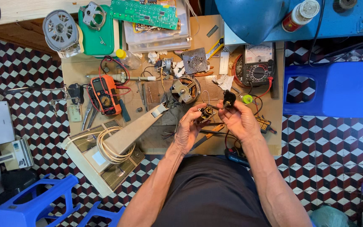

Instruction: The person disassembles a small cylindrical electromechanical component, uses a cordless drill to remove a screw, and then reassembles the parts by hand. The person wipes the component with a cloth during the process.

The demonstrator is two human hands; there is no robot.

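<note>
— From the head view, what do the two hands hold?

— The left hand (188,129) has its fingers curled shut around a small brass-and-black metal motor part (208,112), pinched at the fingertips with the part sticking out just beyond them. The right hand (239,119) is closed too, gripping a small black round knob-like piece (229,99) between thumb and forefinger, so that it stands above the fingertips.

— Do the two pieces touch?

— They sit just beside each other; I cannot tell whether they meet.

— Where over the workbench?

— Above the near edge of the brown wooden workbench (77,71), right of its middle. A round grey metal motor stator (185,89) lies just beyond the left fingers, and an orange digital multimeter (106,94) sits well apart toward the left edge. A black analogue meter with a round dial (257,72) rests near the right edge, beyond the right hand. A beige tapered plastic housing wound with cream cable (113,146) overhangs the near left corner.
</note>
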